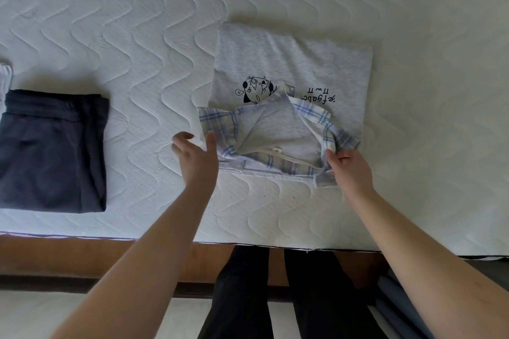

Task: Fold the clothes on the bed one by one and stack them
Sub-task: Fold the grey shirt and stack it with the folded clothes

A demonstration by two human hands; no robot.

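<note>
A grey shirt (292, 63) with a plaid collar (217, 125) lies folded on the bed (137, 22), right of centre, its printed front up and the collar end nearest the person. The right hand (348, 170) pinches the right collar corner, so its grip is on the fabric; the left hand (194, 154) hangs beside the left collar edge with fingers spread and loose, the thumb just touching or nearly touching the plaid, holding nothing. Well to the left, a dark folded garment (52, 151) lies on the bed, with a bit of pale cloth (5, 77) at the frame's left edge. The shirt looks mid-fold, probably with the collar being squared before the next fold or the move to the stack. The risk is lopsided handling: with only one corner held, a lift or pull would likely drag the right side, open the tucked sleeves and skew the folded edges. The collar flaps stand loose and could bunch underneath. Carrying it left without support from below might let the whole fold fall open.
</note>
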